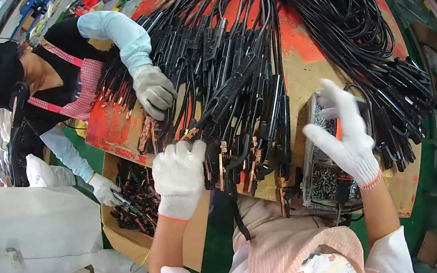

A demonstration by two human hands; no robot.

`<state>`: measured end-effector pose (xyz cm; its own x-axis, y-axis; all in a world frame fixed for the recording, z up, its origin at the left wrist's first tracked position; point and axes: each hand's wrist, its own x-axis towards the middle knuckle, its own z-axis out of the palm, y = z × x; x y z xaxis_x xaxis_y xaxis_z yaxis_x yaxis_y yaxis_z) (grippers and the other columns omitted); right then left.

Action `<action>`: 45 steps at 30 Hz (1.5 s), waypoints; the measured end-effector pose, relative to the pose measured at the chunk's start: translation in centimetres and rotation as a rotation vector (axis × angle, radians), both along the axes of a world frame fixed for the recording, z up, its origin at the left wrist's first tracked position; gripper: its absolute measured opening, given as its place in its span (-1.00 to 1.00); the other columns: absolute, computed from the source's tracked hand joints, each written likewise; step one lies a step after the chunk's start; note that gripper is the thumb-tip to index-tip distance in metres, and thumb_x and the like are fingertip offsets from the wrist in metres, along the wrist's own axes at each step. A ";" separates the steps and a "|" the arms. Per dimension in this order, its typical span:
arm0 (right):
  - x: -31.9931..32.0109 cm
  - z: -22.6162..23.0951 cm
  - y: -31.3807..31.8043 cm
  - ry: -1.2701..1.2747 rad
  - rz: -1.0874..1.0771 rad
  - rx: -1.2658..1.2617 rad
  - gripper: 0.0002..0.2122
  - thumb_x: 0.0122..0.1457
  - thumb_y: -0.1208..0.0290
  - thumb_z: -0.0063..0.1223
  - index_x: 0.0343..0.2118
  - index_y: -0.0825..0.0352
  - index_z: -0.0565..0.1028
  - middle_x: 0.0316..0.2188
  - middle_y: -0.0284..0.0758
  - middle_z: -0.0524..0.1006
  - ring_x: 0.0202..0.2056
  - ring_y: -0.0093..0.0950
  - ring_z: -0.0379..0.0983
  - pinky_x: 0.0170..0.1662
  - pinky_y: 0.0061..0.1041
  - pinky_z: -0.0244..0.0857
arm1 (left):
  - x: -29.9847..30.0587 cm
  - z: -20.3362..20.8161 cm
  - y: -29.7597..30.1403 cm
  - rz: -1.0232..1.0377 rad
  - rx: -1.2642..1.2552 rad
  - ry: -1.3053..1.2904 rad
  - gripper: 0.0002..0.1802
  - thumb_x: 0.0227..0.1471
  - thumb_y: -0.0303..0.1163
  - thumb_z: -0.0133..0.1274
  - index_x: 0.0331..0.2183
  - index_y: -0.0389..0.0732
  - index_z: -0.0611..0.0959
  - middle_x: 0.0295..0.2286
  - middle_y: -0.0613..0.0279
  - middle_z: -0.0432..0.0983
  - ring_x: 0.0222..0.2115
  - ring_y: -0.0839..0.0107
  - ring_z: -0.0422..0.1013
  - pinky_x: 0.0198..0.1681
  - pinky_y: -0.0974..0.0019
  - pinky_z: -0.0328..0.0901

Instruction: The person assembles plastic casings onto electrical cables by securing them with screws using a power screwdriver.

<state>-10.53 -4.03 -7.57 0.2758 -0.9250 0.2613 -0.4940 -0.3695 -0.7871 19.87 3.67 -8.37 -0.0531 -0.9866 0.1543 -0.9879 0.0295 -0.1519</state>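
Head view: work apparently partway, by judgement. Done: copper ends showing on several black cable holders, tightness not verifiable. Left: plenty of loose screws in the screw tray; finished count impossible to tell.

Nearest, left grip, white-gloved, back toward the camera: fingers curled, inner side hidden; pinching or not, impossible to tell. Right grip: thumb and fingers spread wide, nothing visibly held, above the right side of the tray.

Holders on the counter, mainly between both grips; one copper piece just beyond the left fingertips, contact uncertain.

Farther left, cardboard box with dark and copper parts; beyond, gloved co-worker at the same counter. Far right, second black cable bundle.
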 end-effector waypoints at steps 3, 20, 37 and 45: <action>1.9 -0.9 -2.3 -0.244 0.179 0.349 -0.27 0.07 0.29 0.26 0.26 0.36 0.14 0.09 -0.10 0.35 0.05 -0.31 0.37 0.14 -0.35 0.24 | 0.8 1.2 -1.4 -0.103 0.076 0.033 -0.87 -0.20 -0.33 0.16 -0.50 -0.10 0.57 -0.51 0.17 0.46 -0.44 0.13 0.45 -0.41 0.09 0.37; 4.1 -0.6 -9.1 -1.468 0.224 0.990 -0.76 0.25 0.19 0.06 -0.24 0.28 0.43 -0.57 -0.52 0.33 -0.66 -0.69 0.22 -0.68 -0.69 0.14 | -14.0 0.5 -1.5 -0.065 0.185 1.372 -0.49 0.21 -0.35 -0.13 0.15 -0.29 0.30 -0.06 -0.14 0.43 -0.13 0.13 0.46 -0.06 0.24 0.30; 1.0 0.4 -4.6 -1.556 0.110 0.787 -0.81 0.25 0.36 0.03 -0.48 0.28 0.39 -0.68 -0.51 0.29 -0.67 -0.69 0.22 -0.62 -0.71 0.16 | -19.2 0.2 -4.8 -0.180 -0.201 1.765 -0.55 0.23 -0.46 -0.14 0.12 -0.40 0.37 -0.03 0.14 0.41 -0.17 0.53 0.36 -0.09 0.50 0.28; 0.7 -1.2 -5.5 -1.650 0.191 0.744 -0.76 0.26 0.28 0.06 -0.49 0.23 0.33 -0.68 -0.53 0.23 -0.69 -0.71 0.13 -0.63 -0.71 0.08 | -19.6 -0.1 -5.0 -0.198 -0.246 1.663 -0.58 0.22 -0.50 -0.16 0.10 -0.41 0.38 0.00 0.04 0.43 0.02 0.34 0.35 0.11 0.33 0.22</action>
<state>-9.81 -9.49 -8.78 0.2956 -0.9534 -0.0609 0.8764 0.2960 -0.3799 0.29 -1.30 -8.51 0.2024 -0.9309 0.3041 -0.0559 0.2990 0.9526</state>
